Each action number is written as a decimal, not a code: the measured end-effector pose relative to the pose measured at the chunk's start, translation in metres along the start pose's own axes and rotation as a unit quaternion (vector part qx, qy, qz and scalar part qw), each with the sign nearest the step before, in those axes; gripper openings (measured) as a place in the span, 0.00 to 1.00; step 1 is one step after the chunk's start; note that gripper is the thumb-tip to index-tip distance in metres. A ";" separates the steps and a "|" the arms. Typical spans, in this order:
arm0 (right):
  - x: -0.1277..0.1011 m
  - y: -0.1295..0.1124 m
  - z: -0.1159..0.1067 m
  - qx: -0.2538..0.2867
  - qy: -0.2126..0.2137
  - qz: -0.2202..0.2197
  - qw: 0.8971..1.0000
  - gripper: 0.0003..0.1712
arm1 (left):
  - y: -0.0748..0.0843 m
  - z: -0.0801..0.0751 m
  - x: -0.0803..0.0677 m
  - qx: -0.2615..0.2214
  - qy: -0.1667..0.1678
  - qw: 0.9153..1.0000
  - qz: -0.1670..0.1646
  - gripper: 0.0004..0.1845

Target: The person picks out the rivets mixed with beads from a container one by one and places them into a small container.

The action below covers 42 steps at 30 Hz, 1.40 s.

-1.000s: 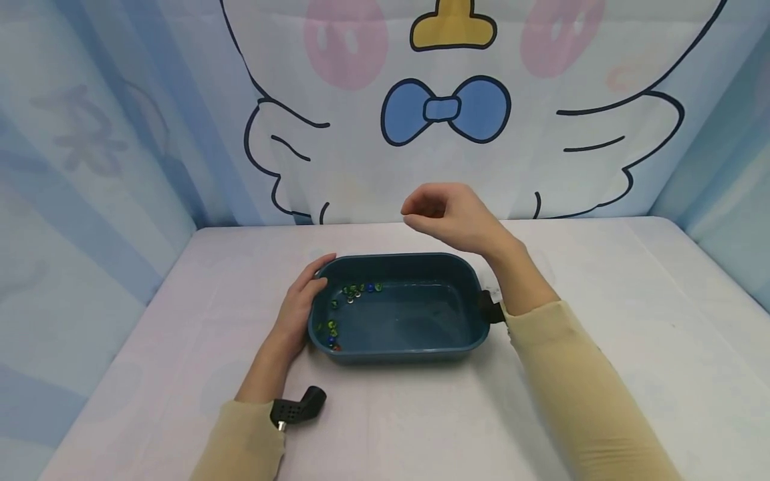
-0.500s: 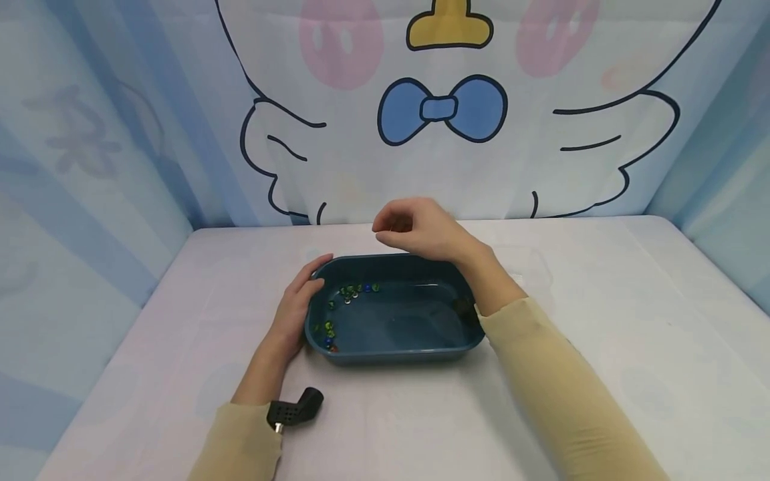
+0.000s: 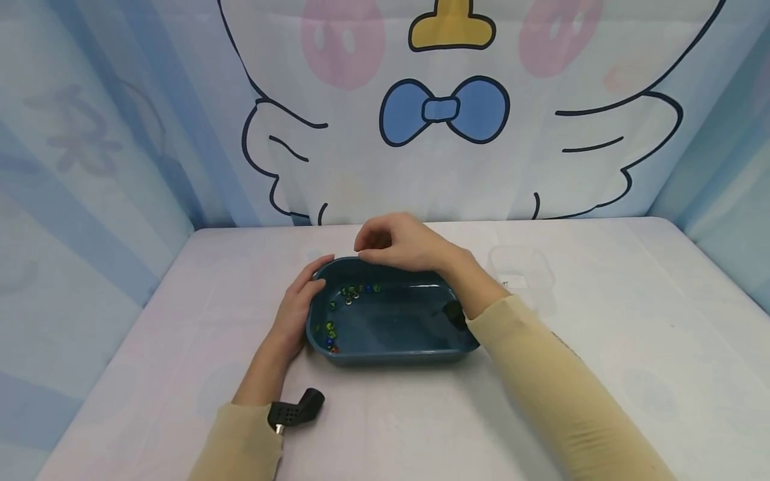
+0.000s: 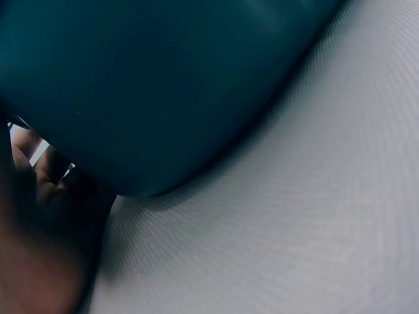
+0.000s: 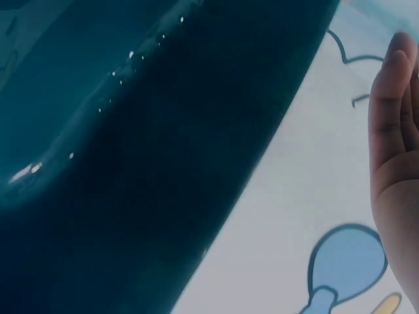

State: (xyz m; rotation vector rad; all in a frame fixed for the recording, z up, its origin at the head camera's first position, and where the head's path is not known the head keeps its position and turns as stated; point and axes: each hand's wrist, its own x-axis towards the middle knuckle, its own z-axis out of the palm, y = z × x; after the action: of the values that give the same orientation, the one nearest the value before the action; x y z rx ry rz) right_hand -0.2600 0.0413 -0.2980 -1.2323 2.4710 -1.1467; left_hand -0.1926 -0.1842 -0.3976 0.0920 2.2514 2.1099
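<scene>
A dark teal rectangular basin [image 3: 397,321] stands on the table. Several small glass marbles [image 3: 331,327], green, blue and one orange-red, lie along its left and back left inside. My left hand [image 3: 295,310] grips the basin's left end, thumb at the rim and fingers along the outer wall. Over the back rim hovers my right hand [image 3: 403,242], its fingers bent towards the thumb and the tips close together. Whether anything sits between those tips is hidden. In the right wrist view, the right hand's fingers [image 5: 389,124] show beside the basin's wall [image 5: 196,163].
Behind the right forearm a clear plastic box [image 3: 529,267] stands on the white table [image 3: 631,334], partly hidden, with something small inside. A printed cloth backdrop [image 3: 445,167] rises at the table's far edge. Each wrist wears a black camera, such as the left camera [image 3: 297,409].
My right hand has moved left and down, from above the basin's back right to its back left rim. More of the clear box shows. The left hand keeps its grip on the basin.
</scene>
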 end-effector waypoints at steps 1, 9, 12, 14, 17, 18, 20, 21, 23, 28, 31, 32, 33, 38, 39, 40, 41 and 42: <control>0.001 0.000 0.001 0.002 -0.005 0.000 1.000 0.08 | 0.000 0.000 0.000 -0.001 0.000 1.000 0.000 0.25; 0.004 0.004 0.009 0.004 -0.032 0.011 0.999 0.10 | -0.001 -0.001 0.000 -0.004 -0.002 1.000 0.003 0.25; 0.004 0.005 0.011 0.004 -0.042 0.015 0.999 0.11 | -0.002 -0.001 0.000 -0.006 -0.004 1.000 0.006 0.25; 0.005 0.005 0.013 0.003 -0.048 0.017 0.999 0.11 | -0.002 -0.001 0.000 -0.006 -0.005 1.000 0.007 0.25; 0.005 0.005 0.014 -0.007 -0.058 0.021 0.998 0.12 | -0.001 -0.001 0.000 -0.006 -0.005 1.000 0.007 0.25; 0.005 0.005 0.015 -0.011 -0.062 0.023 0.998 0.12 | -0.001 -0.001 0.000 -0.004 -0.005 1.000 0.007 0.26; 0.005 0.005 0.016 -0.017 -0.071 0.025 0.997 0.13 | -0.001 -0.001 0.000 -0.004 -0.004 1.000 0.006 0.26; 0.005 0.005 0.016 -0.021 -0.076 0.026 0.997 0.13 | -0.001 -0.001 0.000 -0.003 -0.004 1.000 0.006 0.26; 0.004 0.005 0.017 -0.025 -0.084 0.028 0.996 0.13 | -0.002 -0.001 0.000 -0.002 -0.004 1.000 0.006 0.26; 0.004 0.008 0.019 -0.013 -0.109 0.035 0.993 0.15 | -0.002 0.000 0.000 -0.005 -0.005 1.000 0.006 0.26; 0.005 0.010 0.020 -0.001 -0.123 0.041 0.992 0.16 | -0.002 0.000 0.000 -0.006 -0.004 1.000 0.005 0.26; 0.005 0.010 0.020 0.001 -0.127 0.042 0.991 0.16 | -0.002 -0.001 0.000 -0.007 -0.004 1.000 0.004 0.26; 0.005 0.011 0.021 0.002 -0.129 0.044 0.991 0.16 | -0.002 -0.001 0.000 -0.008 -0.004 1.000 0.004 0.26; 0.007 0.013 0.022 0.009 -0.151 0.061 0.987 0.17 | -0.001 -0.002 0.000 -0.010 -0.003 1.000 0.005 0.26; 0.007 0.014 0.023 0.011 -0.156 0.065 0.986 0.17 | -0.001 -0.002 0.000 -0.009 -0.003 1.000 0.005 0.26; 0.006 0.015 0.023 0.013 -0.162 0.068 0.984 0.17 | -0.001 -0.001 0.000 -0.010 -0.003 1.000 0.005 0.26; 0.006 0.016 0.023 0.014 -0.167 0.070 0.983 0.18 | -0.001 -0.001 0.000 -0.013 -0.004 1.000 0.005 0.26; 0.006 0.016 0.024 0.016 -0.172 0.072 0.982 0.18 | -0.001 -0.001 0.000 -0.015 -0.005 1.000 0.004 0.26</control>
State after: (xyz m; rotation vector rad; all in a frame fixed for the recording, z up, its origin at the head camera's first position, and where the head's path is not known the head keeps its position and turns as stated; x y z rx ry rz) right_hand -0.2634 0.0298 -0.3246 -1.1118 2.2331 -0.8520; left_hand -0.1925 -0.1852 -0.3982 0.1093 2.2167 2.1415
